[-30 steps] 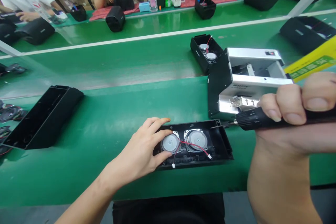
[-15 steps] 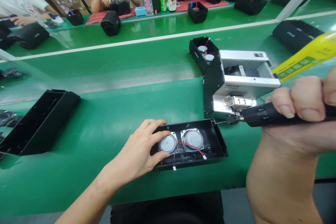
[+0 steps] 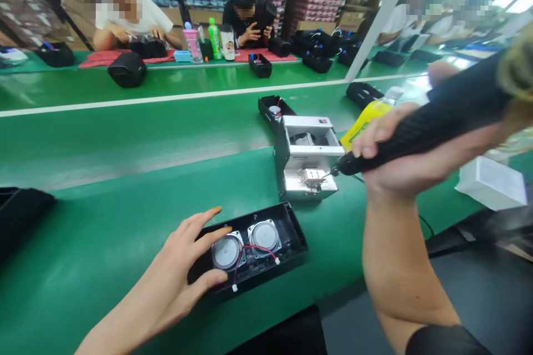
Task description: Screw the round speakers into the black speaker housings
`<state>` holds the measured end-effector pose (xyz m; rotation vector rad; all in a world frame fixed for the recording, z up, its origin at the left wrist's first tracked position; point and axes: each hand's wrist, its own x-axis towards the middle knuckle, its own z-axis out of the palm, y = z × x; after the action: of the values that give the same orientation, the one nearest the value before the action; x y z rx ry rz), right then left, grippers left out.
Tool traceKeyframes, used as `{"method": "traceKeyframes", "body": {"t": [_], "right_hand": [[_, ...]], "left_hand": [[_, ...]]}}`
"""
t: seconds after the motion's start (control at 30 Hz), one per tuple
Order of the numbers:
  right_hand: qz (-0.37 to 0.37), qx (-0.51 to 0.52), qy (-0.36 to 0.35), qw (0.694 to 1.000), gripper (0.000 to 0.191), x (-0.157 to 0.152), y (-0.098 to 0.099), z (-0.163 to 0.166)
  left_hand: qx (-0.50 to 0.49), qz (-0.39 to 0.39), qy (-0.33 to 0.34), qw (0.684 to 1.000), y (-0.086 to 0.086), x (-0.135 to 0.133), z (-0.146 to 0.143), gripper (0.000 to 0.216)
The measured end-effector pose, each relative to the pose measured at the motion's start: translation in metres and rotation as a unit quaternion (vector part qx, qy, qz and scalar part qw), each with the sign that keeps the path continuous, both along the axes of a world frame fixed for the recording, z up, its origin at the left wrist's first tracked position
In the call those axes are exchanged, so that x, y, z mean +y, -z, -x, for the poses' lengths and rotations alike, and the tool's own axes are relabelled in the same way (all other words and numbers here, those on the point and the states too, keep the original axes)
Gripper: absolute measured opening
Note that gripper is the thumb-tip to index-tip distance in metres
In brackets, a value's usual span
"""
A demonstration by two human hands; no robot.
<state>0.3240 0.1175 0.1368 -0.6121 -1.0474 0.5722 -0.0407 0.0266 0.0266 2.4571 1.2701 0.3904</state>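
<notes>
A black speaker housing point(image 3: 293, 258) lies open side up on the green bench, with two round silver speakers point(image 3: 265, 236) and red and black leads ending in white plugs inside. Across its left end rests my left hand point(image 3: 187, 258), thumb at the near side and fingers at the far side, holding it. My right hand point(image 3: 400, 161) is closed around a black electric screwdriver point(image 3: 433, 111), partly blurred. The screwdriver's tip is at the front of a silver and black screw feeder point(image 3: 312, 150), by its small metal block. Whether a screw is on the bit is too small to tell.
Another housing point(image 3: 266, 108) with speakers stands behind the feeder. A black case point(image 3: 20, 216) lies at the left edge. A yellow packet point(image 3: 364, 122) and a white box point(image 3: 493, 180) are on the right. Co-workers point(image 3: 133, 22) sit across the bench among black speakers and bottles.
My right hand has moved the screwdriver from the housing's far right corner to the screw feeder. My left hand stays on the housing. The view has swung up and to the right.
</notes>
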Motion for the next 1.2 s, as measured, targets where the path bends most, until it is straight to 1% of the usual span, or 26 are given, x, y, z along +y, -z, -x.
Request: {"method": "traceKeyframes", "body": {"t": [0.07, 0.1, 0.17, 0.2, 0.3, 0.37, 0.43, 0.6, 0.8, 0.9, 0.97, 1.07, 1.2], "right_hand": [[-0.054, -0.023, 0.007, 0.998, 0.071, 0.008, 0.004, 0.006], [-0.058, -0.031, 0.005, 0.998, 0.07, 0.011, 0.007, 0.008], [-0.043, -0.034, -0.002, 0.998, 0.069, 0.013, 0.013, 0.012], [-0.041, -0.034, -0.007, 0.999, 0.069, 0.014, 0.015, 0.014], [-0.036, -0.036, -0.041, 0.998, 0.064, 0.014, 0.022, 0.014], [-0.031, -0.041, -0.055, 0.997, 0.062, 0.014, 0.025, 0.014], [-0.024, -0.046, -0.049, 0.997, 0.062, 0.014, 0.027, 0.015], [0.015, -0.045, -0.018, 0.999, 0.068, 0.012, 0.029, 0.017], [0.024, -0.031, -0.024, 0.999, 0.074, 0.005, 0.028, 0.019], [0.033, -0.019, -0.032, 0.999, 0.077, -0.003, 0.026, 0.02], [0.028, -0.008, -0.046, 0.999, 0.074, -0.009, 0.022, 0.022], [0.01, 0.009, -0.08, 0.997, 0.067, -0.018, 0.009, 0.029], [0.037, 0.015, -0.106, 0.994, 0.07, -0.027, -0.013, 0.053]], "left_hand": [[0.0, -0.012, 0.02, 1.0, 0.001, -0.005, 0.008, 0.061], [0.006, -0.019, 0.03, 0.999, 0.001, -0.008, 0.012, 0.069], [0.019, -0.042, 0.044, 0.998, 0.004, -0.013, 0.016, 0.084], [0.024, -0.056, 0.045, 0.997, 0.005, -0.014, 0.016, 0.085], [0.026, -0.084, 0.032, 0.996, 0.008, -0.018, 0.011, 0.067], [0.016, -0.079, 0.02, 0.997, 0.008, -0.019, 0.007, 0.06], [0.006, -0.068, 0.013, 0.998, 0.007, -0.02, 0.004, 0.057], [0.017, -0.071, 0.03, 0.997, 0.007, -0.019, -0.002, 0.059], [0.0, -0.054, 0.041, 0.998, 0.003, -0.017, -0.024, 0.058], [-0.005, -0.043, 0.042, 0.998, 0.0, -0.017, -0.031, 0.06], [-0.006, -0.037, 0.042, 0.998, -0.002, -0.017, -0.032, 0.06], [0.003, -0.025, 0.041, 0.999, -0.006, -0.017, -0.032, 0.059], [0.022, -0.01, 0.043, 0.999, -0.012, -0.017, -0.033, 0.062]]}}
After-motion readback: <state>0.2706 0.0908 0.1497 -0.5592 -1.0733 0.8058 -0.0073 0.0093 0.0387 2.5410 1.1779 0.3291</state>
